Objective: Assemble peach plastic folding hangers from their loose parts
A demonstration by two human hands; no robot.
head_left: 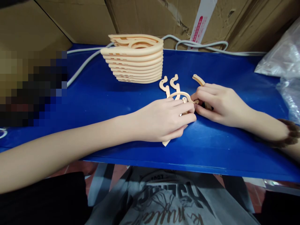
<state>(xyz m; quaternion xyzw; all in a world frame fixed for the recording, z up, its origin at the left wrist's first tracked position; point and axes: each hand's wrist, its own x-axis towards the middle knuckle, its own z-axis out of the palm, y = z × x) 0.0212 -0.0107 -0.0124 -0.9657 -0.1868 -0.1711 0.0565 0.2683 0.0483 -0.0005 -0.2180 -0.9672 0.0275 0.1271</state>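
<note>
My left hand (164, 120) is closed over several cream plastic pieces on the blue table; two hook-shaped ends (174, 82) stick out beyond its fingers, and a pale tip shows below the palm. A curved cream piece (180, 93) arches by its knuckles. Close beside it on the right, my right hand (215, 101) pinches a small cream end where the fingertips of both hands nearly meet. Another cream strip (198, 79) shows beyond the right hand's knuckles, partly hidden by the fingers. How the pieces join is hidden.
A stack of cream plastic hangers (138, 61) stands at the back of the blue table (93, 103). White cables (211, 45) run along the rear edge, in front of cardboard (145, 18). Clear plastic bags (278, 53) lie at the right. The left side is partly pixelated.
</note>
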